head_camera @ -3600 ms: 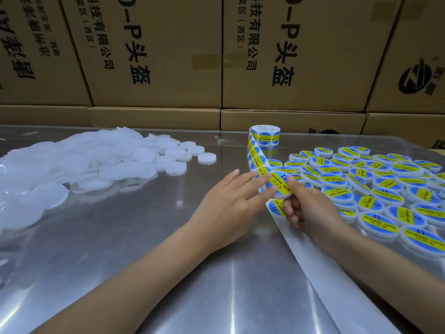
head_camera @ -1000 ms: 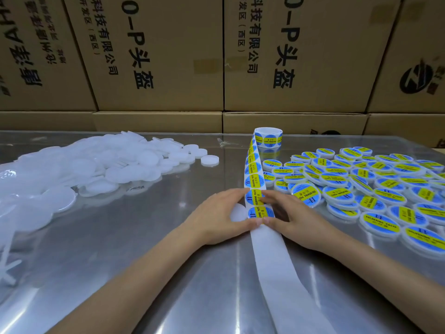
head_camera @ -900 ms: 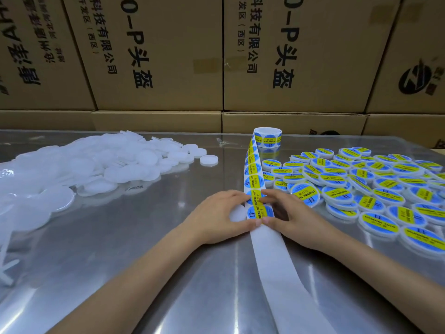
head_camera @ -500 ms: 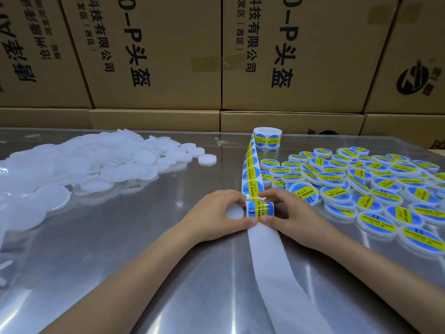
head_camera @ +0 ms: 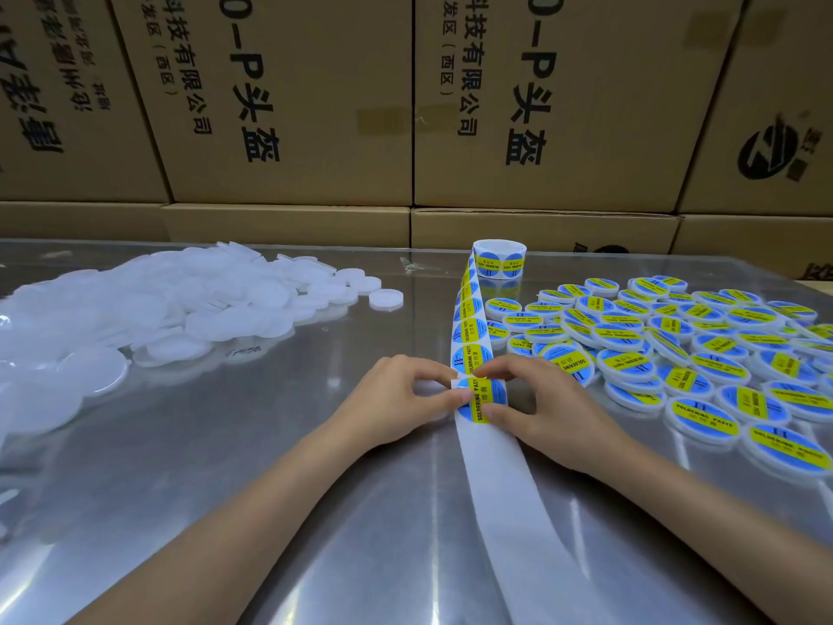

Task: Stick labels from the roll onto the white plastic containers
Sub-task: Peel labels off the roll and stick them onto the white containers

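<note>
Where both hands pinch, blue-yellow label [head_camera: 481,398].

Label roll [head_camera: 499,259] upright; labelled containers [head_camera: 703,354] right.

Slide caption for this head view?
Both hands pinch a label on the strip, over a white container.

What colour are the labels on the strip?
Blue circles with a yellow band and black text, on the label strip; head view.
</note>
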Action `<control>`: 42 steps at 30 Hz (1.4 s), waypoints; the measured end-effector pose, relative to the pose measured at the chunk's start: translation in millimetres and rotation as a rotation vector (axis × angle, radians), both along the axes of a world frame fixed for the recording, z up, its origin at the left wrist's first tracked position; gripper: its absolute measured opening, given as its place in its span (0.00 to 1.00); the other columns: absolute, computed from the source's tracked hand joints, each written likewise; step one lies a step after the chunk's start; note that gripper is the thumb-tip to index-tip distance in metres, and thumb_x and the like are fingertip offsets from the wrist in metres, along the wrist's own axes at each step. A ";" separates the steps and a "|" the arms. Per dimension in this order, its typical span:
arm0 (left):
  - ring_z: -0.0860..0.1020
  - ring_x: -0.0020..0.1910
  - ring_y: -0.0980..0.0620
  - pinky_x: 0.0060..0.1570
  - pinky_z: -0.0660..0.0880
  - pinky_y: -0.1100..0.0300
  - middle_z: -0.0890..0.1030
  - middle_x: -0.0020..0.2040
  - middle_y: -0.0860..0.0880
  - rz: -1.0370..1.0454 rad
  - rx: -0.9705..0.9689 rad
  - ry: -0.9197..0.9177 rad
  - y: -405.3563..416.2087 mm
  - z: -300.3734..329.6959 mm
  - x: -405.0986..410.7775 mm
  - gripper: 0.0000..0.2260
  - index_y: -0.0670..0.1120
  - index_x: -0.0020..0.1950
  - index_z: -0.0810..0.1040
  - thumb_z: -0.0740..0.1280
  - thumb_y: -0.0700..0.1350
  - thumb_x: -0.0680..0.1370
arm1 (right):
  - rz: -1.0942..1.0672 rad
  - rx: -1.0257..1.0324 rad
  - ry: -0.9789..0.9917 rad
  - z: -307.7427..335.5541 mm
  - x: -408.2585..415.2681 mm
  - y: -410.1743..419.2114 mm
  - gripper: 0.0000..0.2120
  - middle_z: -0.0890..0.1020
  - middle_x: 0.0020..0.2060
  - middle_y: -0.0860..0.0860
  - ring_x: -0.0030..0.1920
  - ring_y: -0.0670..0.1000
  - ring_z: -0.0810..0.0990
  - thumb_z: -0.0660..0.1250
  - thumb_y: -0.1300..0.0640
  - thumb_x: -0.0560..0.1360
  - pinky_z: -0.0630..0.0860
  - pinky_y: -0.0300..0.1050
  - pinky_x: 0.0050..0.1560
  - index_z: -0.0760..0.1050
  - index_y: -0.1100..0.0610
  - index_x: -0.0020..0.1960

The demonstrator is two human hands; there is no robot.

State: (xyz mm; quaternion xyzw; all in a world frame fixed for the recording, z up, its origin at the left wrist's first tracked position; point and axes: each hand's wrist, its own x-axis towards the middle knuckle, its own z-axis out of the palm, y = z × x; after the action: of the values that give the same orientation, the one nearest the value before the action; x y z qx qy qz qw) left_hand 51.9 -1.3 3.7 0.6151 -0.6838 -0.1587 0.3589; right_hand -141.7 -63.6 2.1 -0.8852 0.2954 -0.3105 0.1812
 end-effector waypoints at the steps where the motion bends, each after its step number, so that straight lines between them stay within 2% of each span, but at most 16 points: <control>1: 0.78 0.51 0.65 0.55 0.74 0.55 0.82 0.49 0.66 -0.001 0.000 -0.002 -0.1 -0.1 0.2 0.04 0.60 0.42 0.82 0.70 0.58 0.72 | -0.003 0.010 -0.011 0.3 0.4 0.4 0.12 0.78 0.48 0.38 0.54 0.41 0.74 0.71 0.53 0.72 0.68 0.35 0.54 0.76 0.46 0.55; 3: 0.78 0.51 0.67 0.56 0.74 0.59 0.81 0.49 0.67 0.007 -0.001 -0.007 -0.4 -0.4 0.4 0.03 0.62 0.41 0.81 0.71 0.59 0.71 | -0.011 0.038 -0.040 1.4 1.1 0.5 0.08 0.79 0.46 0.38 0.53 0.42 0.75 0.68 0.50 0.74 0.70 0.36 0.54 0.78 0.46 0.53; 7: 0.76 0.52 0.70 0.56 0.72 0.63 0.81 0.51 0.66 0.012 -0.001 -0.004 -1.3 -0.8 0.1 0.04 0.60 0.42 0.82 0.73 0.57 0.70 | -0.024 0.038 -0.033 2.7 2.0 1.0 0.06 0.79 0.42 0.37 0.52 0.45 0.77 0.69 0.54 0.74 0.72 0.43 0.54 0.81 0.49 0.50; 15: 0.76 0.54 0.69 0.58 0.73 0.61 0.81 0.53 0.63 0.026 -0.003 -0.053 -0.2 -0.9 -2.6 0.10 0.56 0.47 0.85 0.73 0.58 0.69 | -0.052 -0.041 0.013 2.5 0.5 2.3 0.08 0.80 0.44 0.38 0.51 0.46 0.77 0.71 0.55 0.72 0.73 0.46 0.54 0.80 0.48 0.51; 18: 0.76 0.55 0.68 0.60 0.72 0.59 0.81 0.55 0.62 0.023 0.008 -0.072 0.7 -0.2 -3.0 0.11 0.57 0.47 0.84 0.72 0.60 0.70 | -0.063 -0.067 -0.004 2.3 -0.7 3.7 0.08 0.81 0.43 0.38 0.50 0.43 0.78 0.72 0.55 0.71 0.74 0.46 0.53 0.79 0.47 0.49; 23: 0.71 0.61 0.69 0.66 0.65 0.61 0.77 0.60 0.66 -0.006 0.068 -0.151 5.7 4.5 -3.9 0.24 0.59 0.51 0.82 0.68 0.71 0.63 | -0.054 -0.082 -0.031 1.8 -1.0 6.1 0.07 0.81 0.41 0.39 0.48 0.41 0.78 0.72 0.56 0.71 0.75 0.49 0.51 0.77 0.46 0.44; 25: 0.68 0.64 0.69 0.66 0.58 0.61 0.74 0.63 0.68 -0.016 0.106 -0.240 6.8 7.0 -4.7 0.30 0.62 0.54 0.80 0.61 0.76 0.59 | -0.040 -0.092 -0.048 4.0 0.0 7.4 0.04 0.81 0.41 0.40 0.47 0.44 0.78 0.69 0.49 0.73 0.74 0.48 0.51 0.77 0.48 0.43; 26: 0.67 0.65 0.69 0.66 0.56 0.61 0.72 0.64 0.69 -0.027 0.121 -0.271 7.2 7.9 -4.7 0.32 0.63 0.55 0.79 0.59 0.77 0.59 | -0.028 -0.074 -0.070 6.3 0.7 9.2 0.09 0.81 0.40 0.42 0.47 0.45 0.77 0.66 0.44 0.74 0.73 0.47 0.50 0.77 0.50 0.42; 28: 0.67 0.65 0.69 0.67 0.56 0.60 0.71 0.65 0.69 -0.042 0.141 -0.288 7.1 8.8 -3.4 0.33 0.63 0.56 0.79 0.56 0.78 0.59 | 0.014 0.015 -0.188 10.8 2.1 12.5 0.19 0.79 0.34 0.44 0.42 0.44 0.76 0.59 0.40 0.74 0.71 0.43 0.47 0.77 0.54 0.38; 31: 0.68 0.65 0.66 0.69 0.60 0.56 0.71 0.65 0.69 -0.051 0.159 -0.255 6.9 9.3 0.4 0.31 0.66 0.54 0.78 0.54 0.79 0.61 | 0.044 0.261 -0.440 20.0 2.3 18.4 0.21 0.75 0.25 0.43 0.33 0.41 0.74 0.57 0.41 0.76 0.65 0.34 0.39 0.80 0.51 0.33; 32: 0.68 0.65 0.66 0.68 0.62 0.56 0.72 0.65 0.68 -0.059 0.168 -0.232 7.3 9.7 0.8 0.30 0.66 0.53 0.78 0.54 0.80 0.61 | 0.036 0.323 -0.498 22.6 2.0 18.9 0.24 0.77 0.27 0.46 0.33 0.44 0.75 0.58 0.40 0.77 0.65 0.36 0.41 0.80 0.49 0.29; 34: 0.68 0.64 0.68 0.68 0.63 0.59 0.73 0.64 0.67 -0.081 0.179 -0.192 8.7 10.2 0.2 0.30 0.65 0.54 0.78 0.56 0.78 0.62 | 0.019 0.394 -0.545 28.3 1.9 20.9 0.26 0.83 0.39 0.60 0.46 0.57 0.79 0.56 0.39 0.75 0.69 0.46 0.51 0.76 0.46 0.23; 36: 0.67 0.63 0.70 0.67 0.63 0.64 0.72 0.62 0.67 -0.098 0.174 -0.184 11.5 10.1 0.3 0.33 0.61 0.60 0.76 0.60 0.76 0.61 | 0.022 0.508 -0.606 33.4 2.2 23.5 0.21 0.85 0.44 0.55 0.51 0.53 0.80 0.58 0.40 0.71 0.72 0.48 0.55 0.77 0.48 0.25; 38: 0.67 0.61 0.68 0.64 0.64 0.66 0.71 0.63 0.64 -0.090 0.152 -0.218 14.8 11.9 4.1 0.37 0.59 0.65 0.71 0.63 0.74 0.60 | 0.040 0.647 -0.647 32.6 2.6 21.5 0.15 0.85 0.44 0.47 0.47 0.45 0.80 0.64 0.44 0.71 0.73 0.48 0.55 0.81 0.52 0.36; 40: 0.68 0.60 0.64 0.61 0.67 0.63 0.69 0.60 0.62 -0.031 0.123 -0.298 16.3 15.1 11.7 0.37 0.58 0.63 0.69 0.68 0.73 0.59 | 0.052 0.746 -0.651 27.6 1.9 17.8 0.08 0.82 0.42 0.47 0.45 0.43 0.79 0.67 0.50 0.71 0.74 0.47 0.54 0.80 0.55 0.42; 42: 0.67 0.57 0.61 0.56 0.67 0.62 0.68 0.56 0.60 0.056 0.135 -0.383 16.5 17.7 19.1 0.35 0.56 0.58 0.70 0.70 0.73 0.59 | 0.045 0.813 -0.653 24.8 0.0 15.5 0.03 0.81 0.40 0.46 0.44 0.42 0.79 0.70 0.53 0.69 0.77 0.45 0.51 0.80 0.53 0.40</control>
State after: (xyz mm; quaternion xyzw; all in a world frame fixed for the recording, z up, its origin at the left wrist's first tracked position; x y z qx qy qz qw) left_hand 71.0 15.2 21.4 0.6755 -0.7101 -0.0744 0.1844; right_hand -141.7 -48.1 26.9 -0.6067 0.3010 -0.4265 0.5995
